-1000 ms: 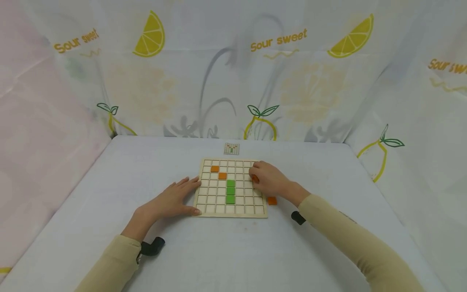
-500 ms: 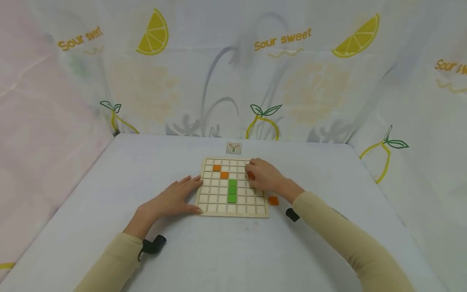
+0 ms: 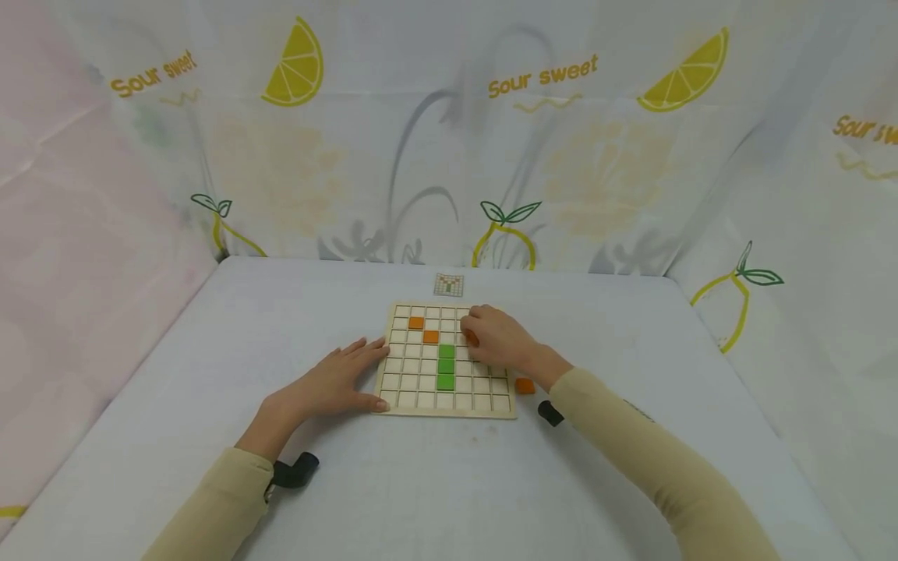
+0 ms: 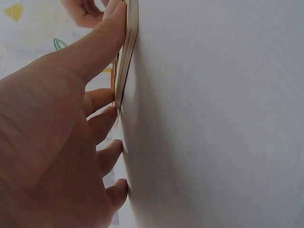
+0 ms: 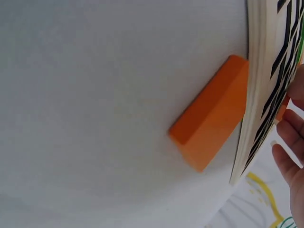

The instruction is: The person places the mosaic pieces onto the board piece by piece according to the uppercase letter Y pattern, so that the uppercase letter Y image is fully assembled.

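Observation:
A square wooden grid board (image 3: 410,382) lies on the white-covered table. My left hand (image 3: 330,383) spreads along its left side, fingers fairly straight, with thumb and fingertips touching the edge. Over the right half of the grid, my right hand (image 3: 501,336) pinches an orange tile (image 3: 472,338), mostly covered by the fingers. Set in the cells are two orange tiles on a diagonal, the upper one (image 3: 416,322) and the lower one (image 3: 431,336). Below them runs a column of green tiles (image 3: 446,366). One loose orange tile (image 5: 209,114) lies against the board's right side.
Behind the board is a small printed card (image 3: 449,284) showing a grid with coloured squares. A lemon-patterned cloth (image 3: 351,156) hangs along the table's back and sides. Black wrist-camera mounts (image 3: 298,471) stick out below the cuffs.
My right hand has moved left across the board with the pinched orange tile. The left hand stays at the board's edge, and the tiles on the grid have not moved.

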A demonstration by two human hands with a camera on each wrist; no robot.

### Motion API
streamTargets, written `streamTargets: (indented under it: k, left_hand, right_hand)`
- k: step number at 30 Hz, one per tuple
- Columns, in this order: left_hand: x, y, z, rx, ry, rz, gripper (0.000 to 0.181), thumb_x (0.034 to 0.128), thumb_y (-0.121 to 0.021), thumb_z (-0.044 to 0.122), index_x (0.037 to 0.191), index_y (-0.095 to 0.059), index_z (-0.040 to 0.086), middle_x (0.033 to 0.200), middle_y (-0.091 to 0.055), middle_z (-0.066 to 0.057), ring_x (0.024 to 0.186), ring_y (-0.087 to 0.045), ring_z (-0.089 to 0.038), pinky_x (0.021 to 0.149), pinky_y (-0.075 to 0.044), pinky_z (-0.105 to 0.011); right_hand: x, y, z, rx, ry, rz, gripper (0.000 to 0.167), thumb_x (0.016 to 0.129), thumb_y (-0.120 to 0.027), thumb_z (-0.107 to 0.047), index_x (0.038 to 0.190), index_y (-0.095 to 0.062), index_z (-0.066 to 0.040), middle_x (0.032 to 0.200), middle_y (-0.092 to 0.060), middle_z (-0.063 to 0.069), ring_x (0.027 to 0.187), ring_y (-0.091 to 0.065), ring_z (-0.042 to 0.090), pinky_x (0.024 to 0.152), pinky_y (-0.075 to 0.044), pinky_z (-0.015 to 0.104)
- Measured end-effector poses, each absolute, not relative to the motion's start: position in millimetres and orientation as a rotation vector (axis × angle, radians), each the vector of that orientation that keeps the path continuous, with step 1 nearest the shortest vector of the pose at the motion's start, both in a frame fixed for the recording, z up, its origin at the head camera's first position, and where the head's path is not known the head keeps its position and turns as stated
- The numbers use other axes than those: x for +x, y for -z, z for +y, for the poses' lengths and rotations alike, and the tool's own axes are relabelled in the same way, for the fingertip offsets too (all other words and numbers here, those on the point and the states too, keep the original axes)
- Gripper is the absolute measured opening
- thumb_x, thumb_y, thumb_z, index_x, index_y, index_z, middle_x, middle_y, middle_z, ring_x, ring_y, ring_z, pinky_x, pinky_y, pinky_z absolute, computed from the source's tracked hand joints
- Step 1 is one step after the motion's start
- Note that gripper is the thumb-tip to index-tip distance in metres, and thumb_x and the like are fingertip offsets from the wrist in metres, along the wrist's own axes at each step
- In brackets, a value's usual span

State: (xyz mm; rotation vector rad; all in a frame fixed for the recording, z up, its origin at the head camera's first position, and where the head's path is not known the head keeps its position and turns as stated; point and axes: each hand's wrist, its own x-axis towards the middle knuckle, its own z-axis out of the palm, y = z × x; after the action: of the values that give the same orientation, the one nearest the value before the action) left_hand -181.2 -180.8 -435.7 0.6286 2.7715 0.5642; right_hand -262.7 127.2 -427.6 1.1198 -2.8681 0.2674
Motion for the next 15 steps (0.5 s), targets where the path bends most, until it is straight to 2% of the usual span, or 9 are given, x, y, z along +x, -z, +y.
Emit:
streamTargets:
  k: [15]
  left_hand:
    - [-179.6, 434.4, -181.7, 0.646, -0.564, 2.785, 0.096, 0.0800, -0.075, 0.057, 0.155, -0.035, 0.012, 0.165, -0.028, -0.009, 0.152, -0.020, -0.041, 0.119, -0.017, -0.068]
  right_hand:
    - [-260.6, 428.0, 113.9, 1.134, -0.313, -2.865, 0.009, 0.089, -0.060, -0.007, 0.090, -0.063, -0.015, 0.084, -0.053, -0.002, 0.079, -0.045, 0.016, 0.069, -0.040, 0.026]
